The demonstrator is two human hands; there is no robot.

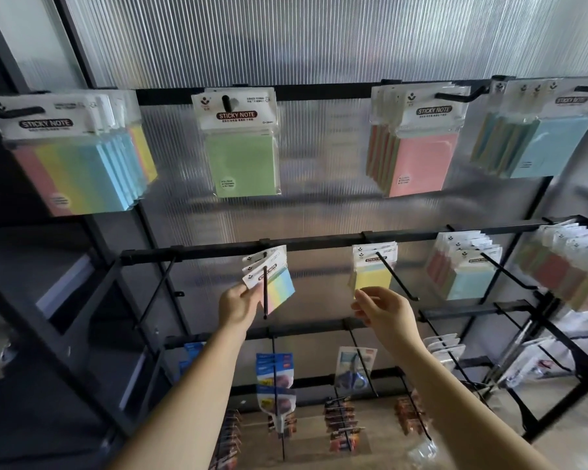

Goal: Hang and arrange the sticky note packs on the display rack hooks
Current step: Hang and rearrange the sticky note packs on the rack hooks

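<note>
We have the left hand (238,305) pinching a fanned bunch of multicolour sticky note packs (270,279) by their lower left edge, with the white header cards already threaded on the middle-row hook (264,293). The packs sit tilted, with their headers splayed apart. The right hand (384,312) is just below the yellow packs (372,274) on the next hook (396,278); its fingers are loosely curled and we cannot tell whether they touch the lowest pack.

To do this step well, we judge that we should let the bunch swing down until it hangs square, then push the headers back together along the rod so they stack flush and face forward. The right hand can steady the yellow group meanwhile.

As for what the display rack (319,242) holds: the top row carries 4 groups, namely multicolour packs (75,164), a single green pack (240,154), pink packs (418,154) and blue packs (543,140). The middle row has 2 more filled hooks to the right. Lower hooks carry scissors (352,368) and other small carded goods, too blurred to name.
</note>
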